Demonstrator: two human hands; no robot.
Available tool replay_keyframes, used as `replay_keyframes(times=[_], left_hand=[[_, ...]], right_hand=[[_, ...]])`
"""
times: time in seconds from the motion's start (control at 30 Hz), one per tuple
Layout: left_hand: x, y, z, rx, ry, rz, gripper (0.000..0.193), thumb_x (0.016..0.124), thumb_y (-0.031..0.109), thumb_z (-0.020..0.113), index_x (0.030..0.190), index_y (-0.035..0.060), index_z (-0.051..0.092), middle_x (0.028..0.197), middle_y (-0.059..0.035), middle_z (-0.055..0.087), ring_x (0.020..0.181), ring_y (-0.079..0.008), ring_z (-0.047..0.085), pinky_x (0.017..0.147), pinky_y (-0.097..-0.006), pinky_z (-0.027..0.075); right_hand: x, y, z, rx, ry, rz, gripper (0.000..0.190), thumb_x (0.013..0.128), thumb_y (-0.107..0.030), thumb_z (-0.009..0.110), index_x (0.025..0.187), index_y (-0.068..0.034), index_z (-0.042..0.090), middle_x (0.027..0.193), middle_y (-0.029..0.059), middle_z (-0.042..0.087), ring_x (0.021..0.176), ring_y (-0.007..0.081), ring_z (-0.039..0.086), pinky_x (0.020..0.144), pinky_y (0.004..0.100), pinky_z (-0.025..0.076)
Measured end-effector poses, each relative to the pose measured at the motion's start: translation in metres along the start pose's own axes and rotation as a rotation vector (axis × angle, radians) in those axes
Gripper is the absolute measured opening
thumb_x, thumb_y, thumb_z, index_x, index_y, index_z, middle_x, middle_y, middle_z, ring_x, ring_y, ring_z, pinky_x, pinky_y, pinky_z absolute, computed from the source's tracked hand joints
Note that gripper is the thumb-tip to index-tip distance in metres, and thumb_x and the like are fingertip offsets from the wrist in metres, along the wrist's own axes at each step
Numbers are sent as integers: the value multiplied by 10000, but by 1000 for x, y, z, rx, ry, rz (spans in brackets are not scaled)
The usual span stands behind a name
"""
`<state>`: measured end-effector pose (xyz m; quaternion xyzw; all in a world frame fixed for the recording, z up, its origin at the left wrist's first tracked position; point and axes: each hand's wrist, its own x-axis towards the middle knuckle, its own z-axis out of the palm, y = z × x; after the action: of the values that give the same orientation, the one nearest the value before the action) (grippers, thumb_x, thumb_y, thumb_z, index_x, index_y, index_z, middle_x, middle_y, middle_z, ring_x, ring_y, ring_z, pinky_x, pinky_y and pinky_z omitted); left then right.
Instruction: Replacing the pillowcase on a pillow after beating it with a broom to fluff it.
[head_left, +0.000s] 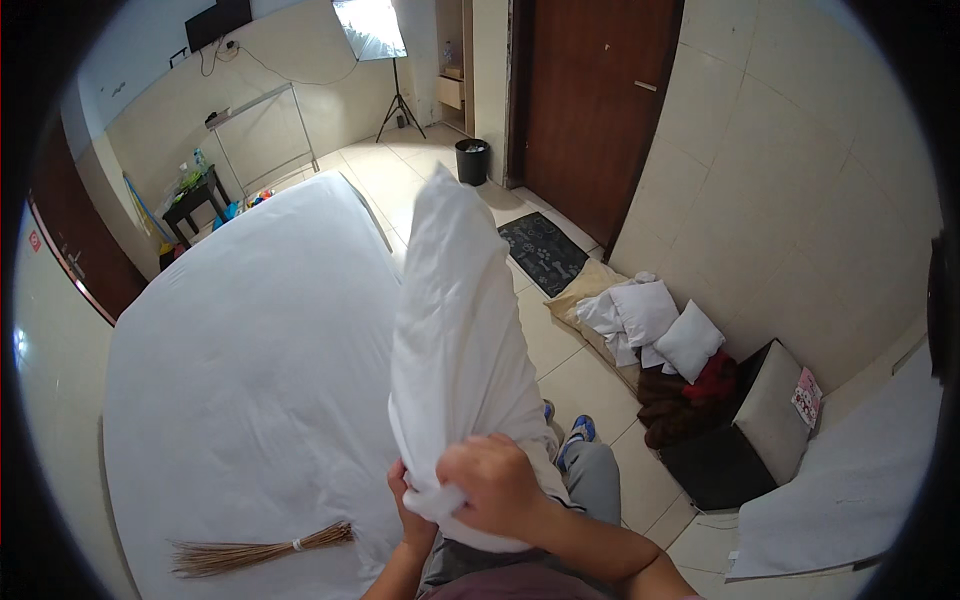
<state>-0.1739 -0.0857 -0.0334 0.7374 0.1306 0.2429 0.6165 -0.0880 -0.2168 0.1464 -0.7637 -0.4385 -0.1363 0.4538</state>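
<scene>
A long pillow in a white pillowcase (457, 322) stands tilted in front of me, its pointed corner away from my body. My right hand (491, 480) is closed on the bunched cloth at its near end. At the left side of that same end, my left hand (411, 499) grips the fabric, its fingers partly hidden by the cloth. To the left lies a bed with a smooth white sheet (247, 360). A stick broom (262, 551), bound with a pale band, rests on the sheet near the bottom left.
On the floor at right, small white pillows (649, 311) lie on a beige cushion beside a brown blanket (667, 405) and a black-and-grey stool (750, 442). A dark mat (541, 251) lies before the brown door (589, 112). Farther back stand a black bin (472, 163) and a lit softbox (371, 30).
</scene>
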Motion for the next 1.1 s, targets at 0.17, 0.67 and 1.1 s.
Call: replay_keyframes(times=[0.17,0.67,1.1], left_hand=[[58,58,2,208,36,446,316,724,-39,489,1039,-17,516,950,-142,527,798,-272,522,740,-323,439],[64,130,55,355,-209,467,230,689,63,651,873,16,523,676,-109,561,616,-243,570,570,-342,447],[94,92,53,308,49,203,193,700,-13,591,806,54,444,645,-113,494,563,-265,487,544,-328,408]], right_hand=[[20,37,7,-62,-59,94,235,600,-120,674,768,-106,510,725,73,553,692,289,562,629,398,408],[-36,56,-50,-21,-152,542,285,657,-141,653,917,-69,563,804,197,607,788,389,592,696,437,464],[-65,56,-20,-147,122,479,350,674,-48,625,1001,-71,504,867,155,590,823,383,581,715,447,464]])
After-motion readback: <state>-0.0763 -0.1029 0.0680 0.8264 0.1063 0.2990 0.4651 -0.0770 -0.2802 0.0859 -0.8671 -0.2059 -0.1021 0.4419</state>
